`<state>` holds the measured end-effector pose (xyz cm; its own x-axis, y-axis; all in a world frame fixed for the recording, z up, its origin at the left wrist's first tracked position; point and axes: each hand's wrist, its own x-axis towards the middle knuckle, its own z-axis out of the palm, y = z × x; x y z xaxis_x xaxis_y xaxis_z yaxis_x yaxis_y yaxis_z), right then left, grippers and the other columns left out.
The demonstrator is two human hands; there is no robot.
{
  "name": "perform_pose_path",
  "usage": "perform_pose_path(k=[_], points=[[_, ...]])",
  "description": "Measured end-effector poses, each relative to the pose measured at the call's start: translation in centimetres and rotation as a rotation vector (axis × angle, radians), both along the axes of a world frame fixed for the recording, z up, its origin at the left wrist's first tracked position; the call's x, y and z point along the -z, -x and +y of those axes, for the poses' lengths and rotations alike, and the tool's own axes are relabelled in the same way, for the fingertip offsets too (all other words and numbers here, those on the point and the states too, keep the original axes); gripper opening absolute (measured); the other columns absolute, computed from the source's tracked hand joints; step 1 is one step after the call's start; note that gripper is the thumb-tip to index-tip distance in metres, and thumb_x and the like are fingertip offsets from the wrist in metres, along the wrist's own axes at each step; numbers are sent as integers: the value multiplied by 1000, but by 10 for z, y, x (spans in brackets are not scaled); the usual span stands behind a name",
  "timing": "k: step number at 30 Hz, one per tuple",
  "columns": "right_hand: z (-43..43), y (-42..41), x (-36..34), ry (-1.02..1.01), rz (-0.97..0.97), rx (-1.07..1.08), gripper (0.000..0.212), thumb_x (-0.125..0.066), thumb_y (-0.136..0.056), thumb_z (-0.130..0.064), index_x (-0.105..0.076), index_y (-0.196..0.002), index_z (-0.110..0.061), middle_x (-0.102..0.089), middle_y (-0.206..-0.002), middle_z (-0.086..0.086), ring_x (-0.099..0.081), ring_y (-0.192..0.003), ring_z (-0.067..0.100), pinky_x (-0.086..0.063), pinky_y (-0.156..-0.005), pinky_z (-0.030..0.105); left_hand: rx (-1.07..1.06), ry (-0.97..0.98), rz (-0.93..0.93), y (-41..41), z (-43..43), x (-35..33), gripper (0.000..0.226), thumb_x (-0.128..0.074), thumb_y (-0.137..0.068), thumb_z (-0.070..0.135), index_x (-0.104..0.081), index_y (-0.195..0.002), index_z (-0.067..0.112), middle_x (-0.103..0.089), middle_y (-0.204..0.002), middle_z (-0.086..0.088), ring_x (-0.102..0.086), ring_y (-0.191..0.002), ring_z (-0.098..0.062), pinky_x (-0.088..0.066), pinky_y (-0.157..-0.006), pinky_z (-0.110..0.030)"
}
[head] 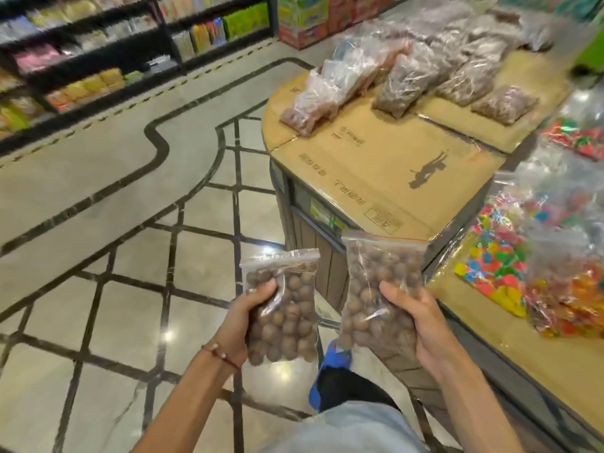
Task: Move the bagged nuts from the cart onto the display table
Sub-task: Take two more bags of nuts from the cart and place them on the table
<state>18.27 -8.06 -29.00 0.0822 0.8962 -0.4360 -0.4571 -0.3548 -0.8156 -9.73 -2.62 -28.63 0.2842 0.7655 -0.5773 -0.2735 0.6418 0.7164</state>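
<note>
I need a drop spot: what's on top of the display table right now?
Flattened cardboard covers the display table; clear bags of brown and pinkish goods lie along its far end, the near part bare. The tabletop underneath is hidden.

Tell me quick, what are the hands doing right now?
Left hand: grips a smaller bag of round nuts.
Right hand: grips a larger bag of round nuts.
Both bags are held upright, short of the display table.
</note>
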Motion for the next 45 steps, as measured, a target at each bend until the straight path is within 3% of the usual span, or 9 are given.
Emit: perform_pose_path(k=[3, 8, 14, 21, 24, 27, 34, 40, 45], points=[[56, -26, -2, 41, 21, 42, 82, -107, -41, -45, -80, -114, -18, -79, -117, 20, -79, -92, 33, -67, -75, 46, 34, -4, 25, -31, 65, -6, 61, -70, -87, 32, -60, -134, -6, -57, -136, -37, -60, -117, -46, -46, -108, -61], [118, -62, -13, 87, 37, 152, 59, -87, -72, -25, -69, -128, -17, -82, -112, 10, -81, -92, 25, -66, -66, 36, 165, -57, 12, -80, 149, -16, 51, -66, -89, 32, -65, -127, -2, -70, -119, -28, -72, -102, -38, -62, -84, -44], [174, -81, -12, 174, -20, 254, 85, -98, -63, -32, -60, -137, -11, -81, -115, 11, -80, -102, 31, -63, -75, 39, 281, -61, 79, -126, 251, -11, 29, -70, -86, 16, -68, -111, 1, -77, -92, -16, -76, -75, -24, -61, -63, -33], [239, -67, -19, 191, -35, 457, 73, -88, -67, -33, -64, -134, -14, -81, -115, 10, -79, -103, 29, -63, -81, 41, 561, -174, 116, -176, 389, 2, 24, -71, -91, 10, -72, -112, -1, -79, -89, -11, -76, -71, -17, -59, -59, -26], [270, -53, -23, 227, -43, 580, 81, -96, -59, -41, -65, -130, -15, -81, -113, 13, -77, -103, 39, -51, -100, 60, 708, -244, 136, -193, 448, -1, 42, -80, -84, 22, -71, -120, 4, -79, -102, -12, -77, -95, -27, -62, -81, -39], [297, -42, -28, 252, -17, 702, 83, -101, -58, -37, -63, -129, -13, -81, -107, 17, -76, -89, 38, -54, -94, 60, 812, -270, 106, -210, 501, -3, 53, -84, -77, 22, -68, -126, 11, -76, -119, -13, -72, -111, -31, -57, -96, -46], [338, -29, -44, 167, 23, 849, 39, -77, -78, -12, -68, -116, -7, -83, -96, 14, -81, -75, 25, -66, -60, 35, 1000, -528, 315, -276, 598, -3, 30, -91, -76, 33, -75, -101, 27, -80, -100, 2, -76, -99, -22, -60, -92, -42], [351, -39, -50, 126, 12, 879, 33, -75, -78, -13, -69, -110, -10, -82, -93, 12, -80, -74, 23, -63, -55, 32, 1154, -736, 329, -329, 627, -16, 33, -84, -84, 24, -67, -113, 24, -76, -108, 1, -74, -99, -15, -58, -94, -38], [356, -59, -46, 114, -13, 841, 48, -87, -81, -14, -68, -123, -2, -80, -110, 20, -80, -90, 31, -66, -69, 36, 1118, -945, 504, -352, 629, -11, 66, -87, -80, 30, -57, -138, 18, -61, -124, 6, -57, -112, -13, -45, -91, -26]])
